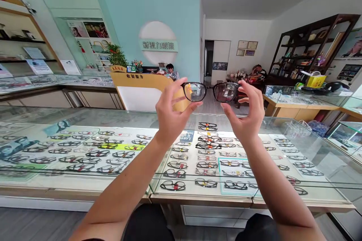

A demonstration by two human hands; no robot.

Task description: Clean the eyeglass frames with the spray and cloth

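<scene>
A pair of black-framed glasses [209, 87] is held up in front of me, above the glass counter. Its lens on the left looks clear, while the one on the right looks darker. My left hand [174, 107] grips the left end of the frame, thumb below and fingers above. At the opposite end, my right hand [246, 111] pinches the frame the same way. Beneath my arms, the glass display case [158, 192] contains many rows of spectacles, among them black glasses [173, 185] near its front edge.
Across the room stands a yellow-topped service counter [147, 83] with a person [171, 70] behind it. Another person [258, 72] sits at a table at the back. More display cases line both sides. A dark wooden shelf [305, 54] and a yellow bag [316, 81] are at the right.
</scene>
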